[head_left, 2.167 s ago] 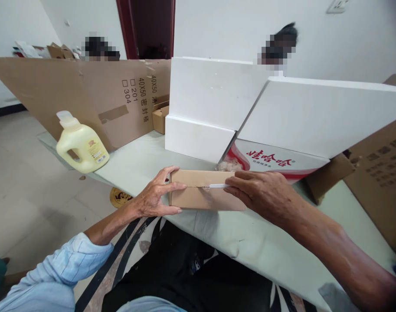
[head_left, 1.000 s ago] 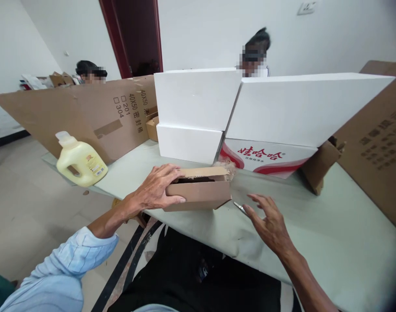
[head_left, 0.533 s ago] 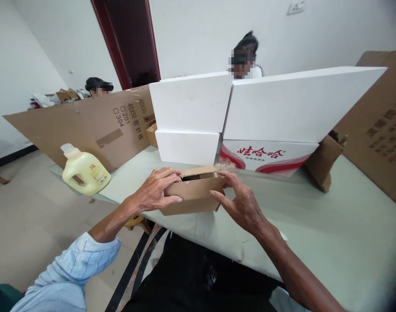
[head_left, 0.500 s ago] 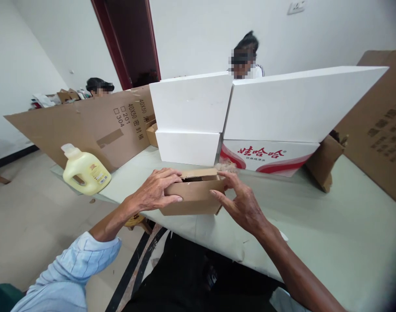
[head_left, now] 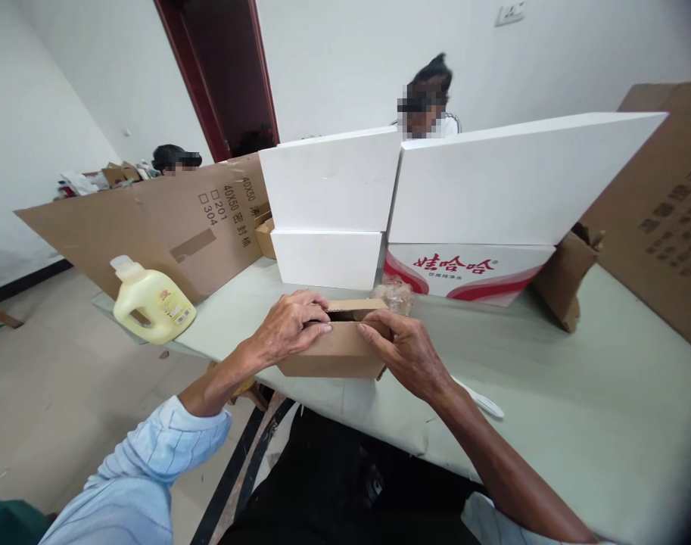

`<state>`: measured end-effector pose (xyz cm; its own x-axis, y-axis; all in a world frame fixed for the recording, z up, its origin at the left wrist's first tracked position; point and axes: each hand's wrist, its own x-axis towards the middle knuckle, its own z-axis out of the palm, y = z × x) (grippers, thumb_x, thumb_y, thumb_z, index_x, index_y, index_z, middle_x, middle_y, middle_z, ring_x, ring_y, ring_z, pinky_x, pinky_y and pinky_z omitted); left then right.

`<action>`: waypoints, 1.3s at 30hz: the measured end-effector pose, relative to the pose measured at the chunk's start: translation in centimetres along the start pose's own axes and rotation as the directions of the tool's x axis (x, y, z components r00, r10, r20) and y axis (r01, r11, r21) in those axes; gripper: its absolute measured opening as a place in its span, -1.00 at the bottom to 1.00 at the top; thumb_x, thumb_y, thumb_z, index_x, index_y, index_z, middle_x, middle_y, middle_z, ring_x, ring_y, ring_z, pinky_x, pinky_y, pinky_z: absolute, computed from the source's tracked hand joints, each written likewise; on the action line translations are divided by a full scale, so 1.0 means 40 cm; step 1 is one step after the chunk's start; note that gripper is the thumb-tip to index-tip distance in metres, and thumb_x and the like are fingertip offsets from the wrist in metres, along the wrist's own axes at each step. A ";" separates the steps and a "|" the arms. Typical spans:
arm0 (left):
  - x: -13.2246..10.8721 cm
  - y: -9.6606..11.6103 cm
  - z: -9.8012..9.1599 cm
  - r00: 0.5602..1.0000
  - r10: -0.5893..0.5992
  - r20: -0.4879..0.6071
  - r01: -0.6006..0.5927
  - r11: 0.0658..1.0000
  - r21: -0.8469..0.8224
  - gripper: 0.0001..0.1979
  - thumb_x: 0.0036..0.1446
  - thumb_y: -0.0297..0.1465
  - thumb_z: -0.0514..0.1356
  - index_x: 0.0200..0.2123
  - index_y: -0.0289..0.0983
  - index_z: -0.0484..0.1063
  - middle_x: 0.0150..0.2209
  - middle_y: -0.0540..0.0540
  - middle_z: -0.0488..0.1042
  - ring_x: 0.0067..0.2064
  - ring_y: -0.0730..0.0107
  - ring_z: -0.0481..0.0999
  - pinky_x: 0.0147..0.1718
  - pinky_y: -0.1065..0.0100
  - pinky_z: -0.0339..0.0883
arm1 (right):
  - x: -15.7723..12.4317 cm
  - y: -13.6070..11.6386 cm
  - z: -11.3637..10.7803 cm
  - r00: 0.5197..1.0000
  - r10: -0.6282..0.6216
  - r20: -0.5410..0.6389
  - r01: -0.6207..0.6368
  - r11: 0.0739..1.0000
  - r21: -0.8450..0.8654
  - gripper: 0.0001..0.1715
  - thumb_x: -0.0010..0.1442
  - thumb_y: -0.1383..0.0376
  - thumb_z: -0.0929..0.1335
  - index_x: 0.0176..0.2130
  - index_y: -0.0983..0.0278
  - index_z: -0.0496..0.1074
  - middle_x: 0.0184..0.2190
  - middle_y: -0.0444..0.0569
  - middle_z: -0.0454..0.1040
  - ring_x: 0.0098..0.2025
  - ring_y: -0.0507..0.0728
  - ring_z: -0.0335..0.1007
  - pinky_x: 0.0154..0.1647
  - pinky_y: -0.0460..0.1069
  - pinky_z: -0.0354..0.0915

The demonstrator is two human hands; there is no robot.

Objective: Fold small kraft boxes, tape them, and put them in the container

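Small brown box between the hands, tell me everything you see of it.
The small box is plain brown, looks like cardboard, and sits on the table near its edge. Its top is partly open: a dark gap shows, with a rough-edged flap behind. Contents cannot be made out. The left hand and right hand touch it at the opening.

Dull brown cardboard box (head_left: pixel 332 362) on a smooth, matt table (head_left: pixel 561 393) covering.
The flap (head_left: pixel 361 305) has a rough corrugated edge, and the large cardboard panel (head_left: pixel 152 223) is matt too. Smooth, faintly shiny plastic forms the detergent jug (head_left: pixel 162 306); the white boxes (head_left: pixel 328 185) look smooth and matt, the red-printed carton (head_left: pixel 464 276) smooth paperboard. Crumpled clear plastic film (head_left: pixel 397 295) glints, the tool handle (head_left: pixel 484 403) is smooth white plastic, the blue sleeve (head_left: pixel 152 446) creased cloth, the floor (head_left: pixel 66 363) sheeny tile.
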<state>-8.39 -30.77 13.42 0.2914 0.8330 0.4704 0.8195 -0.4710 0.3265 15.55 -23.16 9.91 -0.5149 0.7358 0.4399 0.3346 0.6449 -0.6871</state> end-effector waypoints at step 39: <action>0.007 -0.016 0.032 0.982 -0.042 -0.187 0.020 0.993 -0.117 -0.83 0.24 -0.51 0.32 -0.38 -0.21 0.67 -0.36 -0.06 0.63 -0.25 0.26 0.58 -0.17 0.19 0.45 | 0.005 -0.003 0.021 0.999 0.019 -0.034 -0.020 1.000 -0.011 -0.75 0.35 0.14 0.35 -0.30 0.19 0.54 -0.36 -0.08 0.60 -0.33 0.14 0.44 -0.30 0.01 0.19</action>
<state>-8.21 -29.88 12.30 0.1593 0.7832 0.6010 0.7618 -0.4847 0.4298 14.75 -23.25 9.58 -0.4812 0.7548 0.4459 0.3532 0.6324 -0.6894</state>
